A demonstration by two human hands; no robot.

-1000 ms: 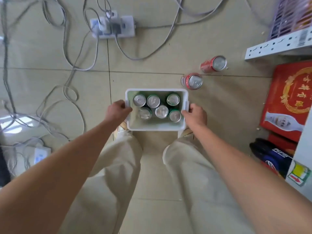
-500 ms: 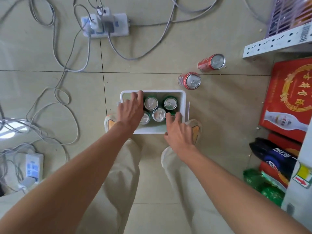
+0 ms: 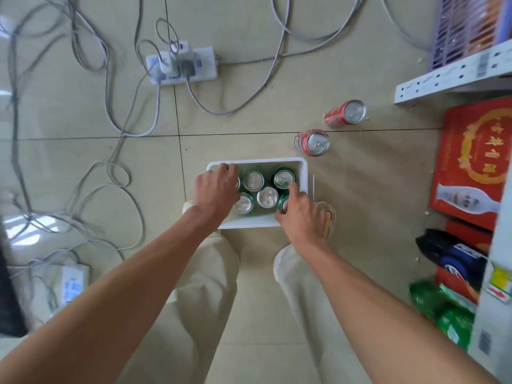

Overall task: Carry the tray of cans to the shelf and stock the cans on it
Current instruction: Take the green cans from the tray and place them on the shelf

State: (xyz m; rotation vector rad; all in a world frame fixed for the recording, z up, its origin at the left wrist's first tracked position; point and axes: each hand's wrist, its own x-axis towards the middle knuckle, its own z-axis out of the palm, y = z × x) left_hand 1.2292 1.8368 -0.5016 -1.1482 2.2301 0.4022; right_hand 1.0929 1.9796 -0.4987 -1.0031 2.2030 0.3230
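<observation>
A white tray [image 3: 302, 176] rests on the tiled floor between my feet, holding several green cans [image 3: 253, 180] standing upright. My left hand [image 3: 216, 189] reaches into the tray's left side, its fingers curled over the far-left can, which it mostly hides. My right hand [image 3: 299, 210] is at the tray's near-right corner, fingers wrapped around a green can [image 3: 283, 202] there. Two red cans [image 3: 313, 142] stand on the floor beyond the tray to the right. The white shelf [image 3: 454, 76] edge shows at the upper right.
A power strip [image 3: 182, 65] with plugs and grey cables [image 3: 119, 139] sprawls over the floor at the left and top. A red gift box [image 3: 476, 156], dark soda bottles [image 3: 451, 256] and green bottles [image 3: 443, 311] lie under the shelf at the right.
The tray went from held by its sides to resting on the floor. Both hands left the rim and moved onto cans inside it.
</observation>
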